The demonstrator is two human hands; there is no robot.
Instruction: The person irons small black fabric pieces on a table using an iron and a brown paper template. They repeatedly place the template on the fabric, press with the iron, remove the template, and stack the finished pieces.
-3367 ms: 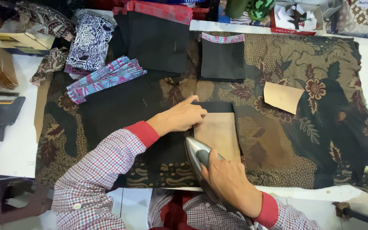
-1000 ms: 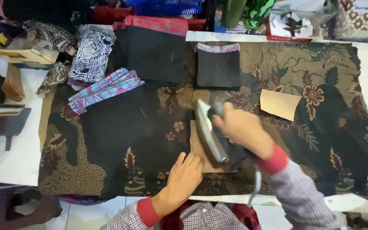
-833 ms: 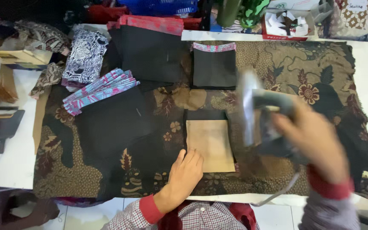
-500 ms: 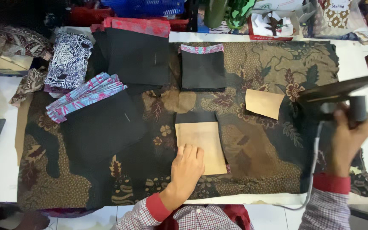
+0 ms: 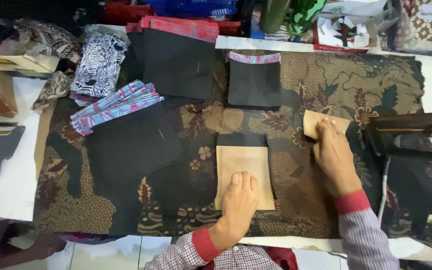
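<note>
My left hand [image 5: 239, 200] lies flat on a tan card rectangle [image 5: 243, 165] that rests on a black fabric piece [image 5: 241, 140] in the middle of the brown patterned cloth [image 5: 326, 75]. Over to the right, my right hand [image 5: 333, 155] rests on a smaller tan card piece [image 5: 318, 122], fingers on its edge. A black iron [image 5: 416, 135] stands on its side at the far right, a little apart from my right hand, with its cord [image 5: 385, 185] running down.
A black pocket with a pink band [image 5: 254, 82] lies behind the card. Larger black fabric sheets [image 5: 176, 62] and folded pink-blue strips [image 5: 116, 102] sit at the left, with a black-and-white printed bundle [image 5: 96, 65]. Clutter lines the far edge.
My right hand carried the iron off the tan card to the right, set it down on its side, let go and moved to the small card piece. My left hand stayed on the card.
</note>
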